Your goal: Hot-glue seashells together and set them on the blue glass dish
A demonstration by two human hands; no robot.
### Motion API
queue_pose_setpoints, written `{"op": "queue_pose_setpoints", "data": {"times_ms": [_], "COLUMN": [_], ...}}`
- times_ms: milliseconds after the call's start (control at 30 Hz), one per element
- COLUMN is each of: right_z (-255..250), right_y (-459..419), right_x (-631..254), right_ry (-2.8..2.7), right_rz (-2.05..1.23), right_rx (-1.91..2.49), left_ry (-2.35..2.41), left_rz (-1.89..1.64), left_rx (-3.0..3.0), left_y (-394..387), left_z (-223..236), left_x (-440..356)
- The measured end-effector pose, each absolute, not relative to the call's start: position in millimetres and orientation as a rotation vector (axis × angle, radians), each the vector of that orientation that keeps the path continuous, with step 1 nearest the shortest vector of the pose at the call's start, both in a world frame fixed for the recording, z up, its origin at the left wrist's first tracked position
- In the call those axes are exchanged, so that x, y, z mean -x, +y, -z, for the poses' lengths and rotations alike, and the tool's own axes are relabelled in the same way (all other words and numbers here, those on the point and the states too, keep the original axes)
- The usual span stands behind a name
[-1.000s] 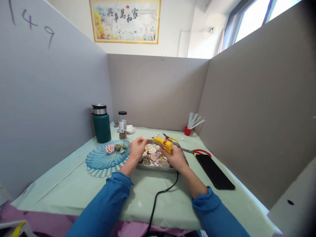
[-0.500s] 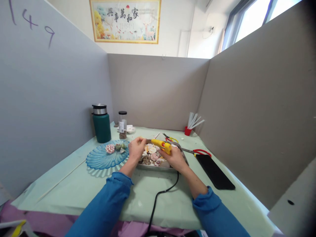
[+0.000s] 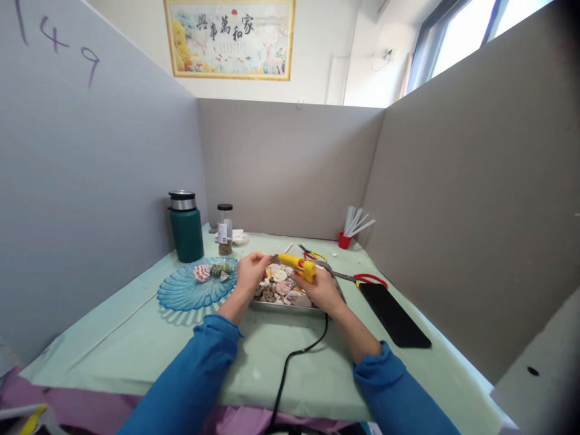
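My right hand [image 3: 322,290] is wrapped round a yellow hot glue gun [image 3: 296,264], whose nozzle points left. Close to that nozzle, my left hand [image 3: 252,272] has its fingertips pinched together; what they hold is too small and hidden to name. Both hands are above a metal tray [image 3: 290,309] filled with seashells [image 3: 283,285]. A black cord [image 3: 286,365] runs from beneath the right hand to the table's front edge. To the left lies a blue scalloped glass plate [image 3: 181,296] bearing a striped shell [image 3: 202,273] and several small greenish shells [image 3: 220,270].
A green bottle [image 3: 186,232] and a black-lidded jar [image 3: 225,229] stand at back left. Glue sticks [image 3: 354,222] stand in a red cup [image 3: 345,240]. Red-handled scissors [image 3: 370,279] and a black phone [image 3: 395,315] lie on the right. Grey panels [image 3: 290,169] enclose three sides.
Almost nothing differs. The glue gun and my left fingertips have shifted very slightly to the right.
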State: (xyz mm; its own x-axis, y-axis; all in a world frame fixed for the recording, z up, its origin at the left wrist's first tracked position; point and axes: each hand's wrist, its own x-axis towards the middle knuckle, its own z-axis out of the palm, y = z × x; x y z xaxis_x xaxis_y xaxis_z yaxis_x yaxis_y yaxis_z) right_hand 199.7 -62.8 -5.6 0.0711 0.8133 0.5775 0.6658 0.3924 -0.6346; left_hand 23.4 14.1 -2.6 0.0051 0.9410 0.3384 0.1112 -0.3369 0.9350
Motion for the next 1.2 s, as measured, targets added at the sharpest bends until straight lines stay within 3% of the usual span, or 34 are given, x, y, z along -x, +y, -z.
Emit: {"op": "queue_pose_setpoints", "data": {"times_ms": [633, 1200], "right_z": [13.6, 15.1], "right_y": [-58.1, -57.0], "right_x": [-202.8, -201.7], "right_ry": [-1.593, -1.604], "right_rz": [-0.364, -0.477], "right_rx": [1.240, 1.157], "left_ry": [0.631, 0.592], "left_rz": [-1.109, -1.085], "left_rx": [-1.048, -0.882], "left_y": [18.5, 18.5], "left_z": [-6.6, -8.1], "left_x": [-12.9, -13.2]}}
